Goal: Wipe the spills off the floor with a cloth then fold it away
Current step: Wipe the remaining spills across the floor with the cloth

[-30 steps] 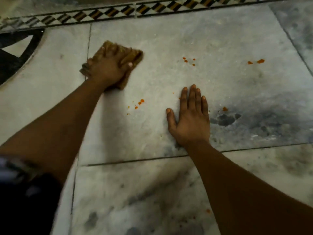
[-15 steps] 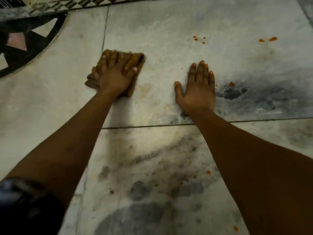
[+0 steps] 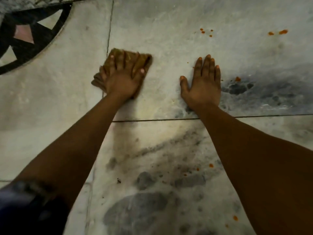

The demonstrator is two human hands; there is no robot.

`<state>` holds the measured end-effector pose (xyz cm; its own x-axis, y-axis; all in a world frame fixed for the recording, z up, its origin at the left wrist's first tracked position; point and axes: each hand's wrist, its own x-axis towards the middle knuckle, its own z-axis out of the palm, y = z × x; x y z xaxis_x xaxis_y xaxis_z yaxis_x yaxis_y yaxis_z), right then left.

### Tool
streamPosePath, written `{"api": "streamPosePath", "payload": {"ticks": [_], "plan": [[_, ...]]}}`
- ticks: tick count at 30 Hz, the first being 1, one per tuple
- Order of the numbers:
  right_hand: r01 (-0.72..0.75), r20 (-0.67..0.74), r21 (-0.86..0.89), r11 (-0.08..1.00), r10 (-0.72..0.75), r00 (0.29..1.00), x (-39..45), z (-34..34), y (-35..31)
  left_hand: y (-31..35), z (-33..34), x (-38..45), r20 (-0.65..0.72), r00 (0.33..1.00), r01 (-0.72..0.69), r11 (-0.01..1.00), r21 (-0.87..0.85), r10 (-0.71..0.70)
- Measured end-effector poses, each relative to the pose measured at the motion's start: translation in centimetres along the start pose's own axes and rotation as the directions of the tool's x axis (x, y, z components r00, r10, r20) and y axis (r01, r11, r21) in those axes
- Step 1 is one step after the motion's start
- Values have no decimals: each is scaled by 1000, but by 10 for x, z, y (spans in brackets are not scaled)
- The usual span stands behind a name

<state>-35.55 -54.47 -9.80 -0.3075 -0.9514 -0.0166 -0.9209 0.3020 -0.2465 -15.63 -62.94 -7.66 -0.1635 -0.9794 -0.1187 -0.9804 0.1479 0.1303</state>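
A folded brown cloth [image 3: 145, 61] lies on the pale marble floor [image 3: 169, 48], and my left hand [image 3: 122, 77] presses flat on it with spread fingers. My right hand [image 3: 202, 82] rests flat and open on the floor to the cloth's right, holding nothing. Orange spill spots remain: a cluster [image 3: 205, 32] beyond my right hand, two larger drops [image 3: 278, 32] at the far right, one drop [image 3: 238, 79] beside my right hand, and small specks [image 3: 210, 165] near my right forearm. The floor between my hands looks smeared.
A black inlaid pattern [image 3: 42, 39] curves across the floor at the upper left. Dark grey veins [image 3: 254, 89] mark the marble at right and below. A tile joint [image 3: 169, 119] runs across under both forearms.
My left hand has dragged the cloth toward me and rightward over the orange specks that lay between my hands; those specks are gone. My right hand has stayed planted. The view has tilted down.
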Motion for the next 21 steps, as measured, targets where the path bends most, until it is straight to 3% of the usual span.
{"api": "streamPosePath", "payload": {"ticks": [3,6,9,13,17,19,21], "plan": [[1,1,-6,1000,-1,1000,1,1,0,38,3,31,36,997,73,995,-69,-71],[8,-2,6,1000,-8,1000,1,0,-1,50,13,-10,0,995,-95,995,-18,95],[17,-5,10,1000,-17,1000,1,0,0,20,17,-79,-41,967,-253,968,12,253],[13,-23,13,1000,-13,1000,-1,2,0,-11,6,-49,3,994,-107,994,19,107],[9,-16,-19,1000,-10,1000,1,4,1,20,0,16,-3,993,118,990,-75,-119],[8,-22,-22,1000,-8,1000,-1,3,0,39,0,11,10,996,85,993,-76,-84],[7,-25,-11,1000,-7,1000,1,1,-1,53,8,-25,0,998,-60,997,-51,60]]}}
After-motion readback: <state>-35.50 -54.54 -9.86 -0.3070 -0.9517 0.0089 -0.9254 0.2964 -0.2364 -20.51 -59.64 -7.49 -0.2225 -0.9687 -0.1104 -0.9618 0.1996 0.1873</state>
